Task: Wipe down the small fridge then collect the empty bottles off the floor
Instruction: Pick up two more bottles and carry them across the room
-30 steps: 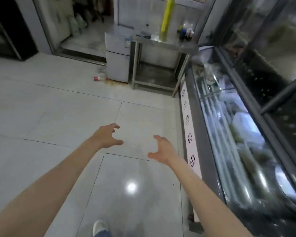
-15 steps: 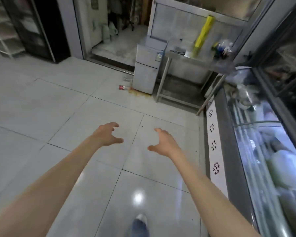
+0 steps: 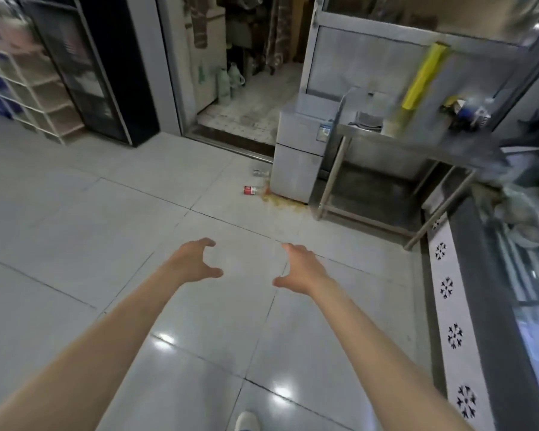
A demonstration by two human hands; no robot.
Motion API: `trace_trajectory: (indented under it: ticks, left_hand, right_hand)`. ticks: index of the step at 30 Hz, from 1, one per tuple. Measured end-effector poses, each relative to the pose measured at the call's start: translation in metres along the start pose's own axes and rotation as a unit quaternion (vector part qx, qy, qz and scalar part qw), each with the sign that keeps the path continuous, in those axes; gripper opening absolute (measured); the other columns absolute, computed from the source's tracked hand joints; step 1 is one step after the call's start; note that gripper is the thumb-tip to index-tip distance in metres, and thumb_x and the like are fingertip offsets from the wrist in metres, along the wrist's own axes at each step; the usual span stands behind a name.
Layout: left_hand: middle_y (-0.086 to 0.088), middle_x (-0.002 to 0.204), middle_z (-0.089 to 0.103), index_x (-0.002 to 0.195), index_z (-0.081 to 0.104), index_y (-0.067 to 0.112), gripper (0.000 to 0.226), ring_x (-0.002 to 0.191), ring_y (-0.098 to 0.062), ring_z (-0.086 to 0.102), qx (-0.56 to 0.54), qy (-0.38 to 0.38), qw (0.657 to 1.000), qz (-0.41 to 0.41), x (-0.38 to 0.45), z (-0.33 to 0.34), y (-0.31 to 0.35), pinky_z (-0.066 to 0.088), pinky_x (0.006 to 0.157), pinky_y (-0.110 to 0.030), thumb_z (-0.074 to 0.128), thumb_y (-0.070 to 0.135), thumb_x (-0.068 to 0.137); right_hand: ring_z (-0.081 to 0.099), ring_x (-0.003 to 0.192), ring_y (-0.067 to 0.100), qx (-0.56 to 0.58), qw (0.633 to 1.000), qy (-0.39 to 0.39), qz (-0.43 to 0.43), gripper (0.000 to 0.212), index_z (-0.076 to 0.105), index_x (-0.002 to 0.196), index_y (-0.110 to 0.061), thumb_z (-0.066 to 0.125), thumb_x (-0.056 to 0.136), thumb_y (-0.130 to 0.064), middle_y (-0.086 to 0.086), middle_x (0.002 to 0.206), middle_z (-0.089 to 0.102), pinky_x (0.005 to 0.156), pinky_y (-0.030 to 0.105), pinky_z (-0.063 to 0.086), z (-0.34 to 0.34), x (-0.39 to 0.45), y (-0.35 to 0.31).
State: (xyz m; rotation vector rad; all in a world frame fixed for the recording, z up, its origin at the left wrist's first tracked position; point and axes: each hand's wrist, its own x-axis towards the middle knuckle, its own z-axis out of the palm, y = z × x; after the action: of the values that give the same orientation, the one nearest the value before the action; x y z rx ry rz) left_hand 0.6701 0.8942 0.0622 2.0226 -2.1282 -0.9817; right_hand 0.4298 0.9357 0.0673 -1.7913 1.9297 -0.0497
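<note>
Both hands were held out in front, well apart from anything. The left hand [image 3: 196, 262] had a wide grip, fingers loosely hooked and holding nothing; the right hand [image 3: 302, 269] was likewise spread and empty. The small fridge [image 3: 299, 160] stood against the far wall, its right side just beside the left end of the steel worktop [image 3: 417, 141]. A red-labelled bottle [image 3: 250, 190] lay on the floor [image 3: 106, 219] near the fridge's front left corner, next to a brownish spill [image 3: 280, 203]; a clear bottle [image 3: 261, 173] lay just behind it, close to the doorway threshold. The step in hand appeared to be the approach, with wiping not yet begun. A folded grey cloth [image 3: 366, 119] lay near the worktop's left end; the next move likely called for closing the gap and picking up something to wipe with.
</note>
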Motion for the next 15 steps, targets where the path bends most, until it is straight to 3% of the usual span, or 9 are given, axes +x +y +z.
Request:
trace_trajectory:
  ticks: [6, 15]
  left_hand:
    - [-0.009, 0.14, 0.045, 0.14, 0.039, 0.022, 0.076, 0.131, -0.025, 0.04, -0.013, 0.002, 1.0, -0.01, 0.086, -0.041, 0.006, 0.035, 0.102, -0.033, 0.076, 0.036, 0.075]
    - [-0.009, 0.14, 0.043, 0.141, 0.036, 0.024, 0.078, 0.131, -0.026, 0.04, -0.005, -0.005, 1.0, -0.027, 0.237, -0.103, -0.027, 0.036, 0.102, -0.034, 0.075, 0.038, 0.075]
  right_hand:
    - [0.041, 0.121, 0.032, -0.035, 0.999, -0.028, -0.025, 0.074, 0.037, 0.13, -0.016, 0.073, 0.071, -0.042, 0.009, 0.129, 0.044, 0.092, 0.045, 0.045, -0.025, 0.109, -0.023]
    - [0.034, 0.128, 0.03, -0.051, 0.996, -0.06, -0.034, 0.083, 0.025, 0.142, -0.02, 0.07, 0.076, -0.04, 0.008, 0.141, 0.035, 0.098, 0.045, 0.041, -0.049, 0.273, -0.07]
